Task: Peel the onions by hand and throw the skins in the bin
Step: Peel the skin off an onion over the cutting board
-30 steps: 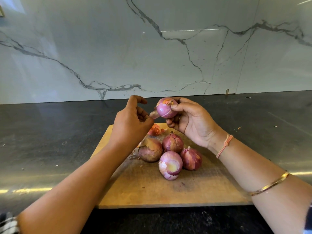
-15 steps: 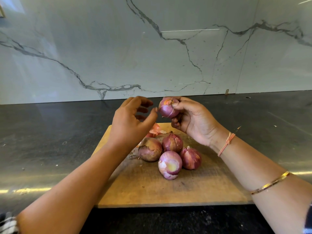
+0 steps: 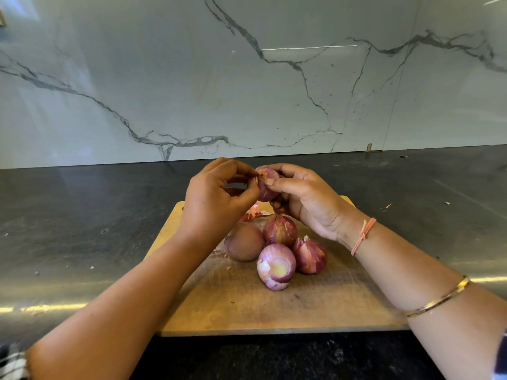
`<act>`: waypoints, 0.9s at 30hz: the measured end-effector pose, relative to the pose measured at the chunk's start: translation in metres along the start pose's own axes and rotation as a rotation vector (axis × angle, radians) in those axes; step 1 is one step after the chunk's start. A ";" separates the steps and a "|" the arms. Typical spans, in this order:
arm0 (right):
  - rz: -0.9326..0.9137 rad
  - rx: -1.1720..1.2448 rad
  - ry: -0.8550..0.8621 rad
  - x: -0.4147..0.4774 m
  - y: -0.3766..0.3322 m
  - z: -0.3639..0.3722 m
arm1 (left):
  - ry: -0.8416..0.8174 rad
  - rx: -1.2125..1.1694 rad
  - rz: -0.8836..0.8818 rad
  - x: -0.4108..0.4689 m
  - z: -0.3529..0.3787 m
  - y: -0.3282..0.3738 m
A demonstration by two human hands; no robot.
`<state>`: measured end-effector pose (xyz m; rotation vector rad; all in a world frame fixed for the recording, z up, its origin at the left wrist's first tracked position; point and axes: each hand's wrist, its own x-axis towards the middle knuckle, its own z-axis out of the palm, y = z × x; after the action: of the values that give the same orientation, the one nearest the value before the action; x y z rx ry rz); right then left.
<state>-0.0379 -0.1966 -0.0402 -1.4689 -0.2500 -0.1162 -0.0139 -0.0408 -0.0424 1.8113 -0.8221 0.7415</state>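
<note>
Head view, and an onion is held up over the far edge of the chopping board, which lies at the near edge of the dark worktop. The right hand is wrapped round it, fingers curled underneath and thumb laid across the front. The left hand is closed to a narrow pinch, thumb and forefinger nipped on an orange scrap of skin at the onion's top. The step in hand is judged to be the stripping of that dry outer layer. It would best be done with the scrap caught close to the flesh and drawn down along the curve, not tugged outward, so that one strip comes away and not crumbs. The onion should be turned in the right hand as each strip is cleared. Four more onions are clustered in the middle of the board, touching one another. The pale one looks peeled; the others are in their skins. A few loose skins are glimpsed towards the board's far edge, mostly covered by the left hand. No bin is in view, the held onion's underside is hidden by the fingers, and how much skin is left on it cannot be made out.
</note>
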 end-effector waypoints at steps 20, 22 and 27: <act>-0.034 0.123 -0.043 -0.003 -0.004 0.000 | 0.014 -0.082 -0.237 0.004 -0.002 0.002; -0.048 0.140 -0.059 -0.003 -0.004 -0.001 | 0.023 -0.139 -0.304 0.004 -0.001 0.003; -0.066 0.151 -0.097 -0.003 -0.004 -0.002 | 0.071 -0.360 -0.502 0.007 0.000 -0.003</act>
<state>-0.0419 -0.1996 -0.0371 -1.3177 -0.3786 -0.0775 -0.0070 -0.0415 -0.0383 1.5601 -0.3921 0.3046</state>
